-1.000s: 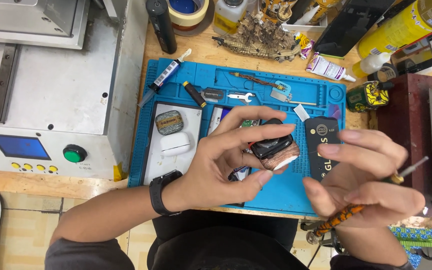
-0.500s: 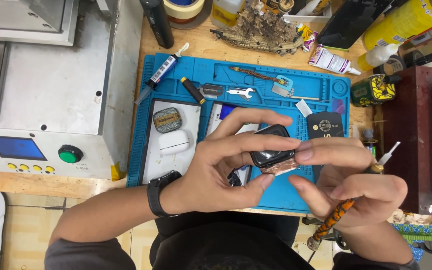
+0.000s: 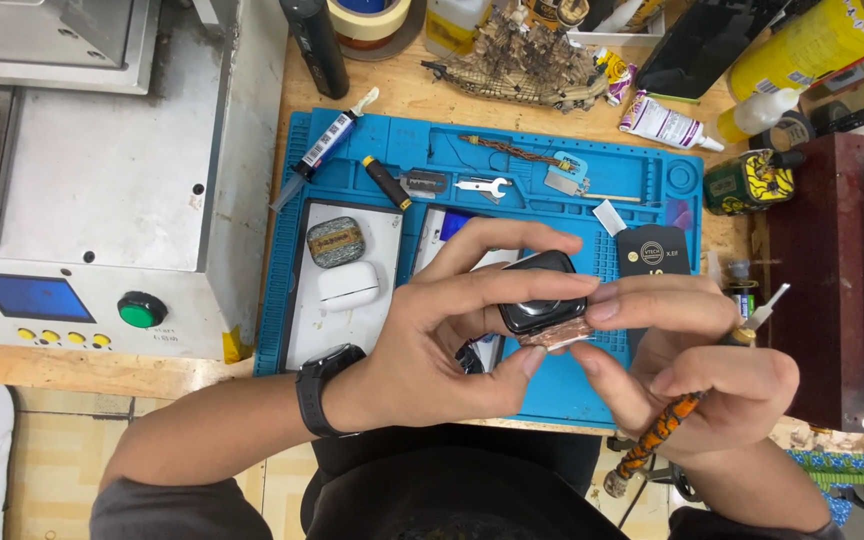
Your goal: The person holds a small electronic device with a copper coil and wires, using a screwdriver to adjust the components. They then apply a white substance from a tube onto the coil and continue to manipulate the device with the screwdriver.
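Both hands together over the blue mat (image 3: 572, 385) on the wooden worktop (image 3: 407, 100): left hand (image 3: 432, 345) and right hand (image 3: 692, 365) pinching a small black watch body (image 3: 540, 292), right also gripping an orange-patterned tool (image 3: 657, 435). Nearby: white tube (image 3: 664, 123) beyond mat, yellow can (image 3: 802, 45) top right, small oval tin (image 3: 336, 241) left.

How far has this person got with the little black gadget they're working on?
Done: tools are laid out on the blue mat. In hand: the left hand grips a small black watch body by its edges, while the right hand pinches a coppery strip at its lower edge, with an orange-handled tool tucked in that hand. Left: the strip looks loose and the watch has no strap on it.
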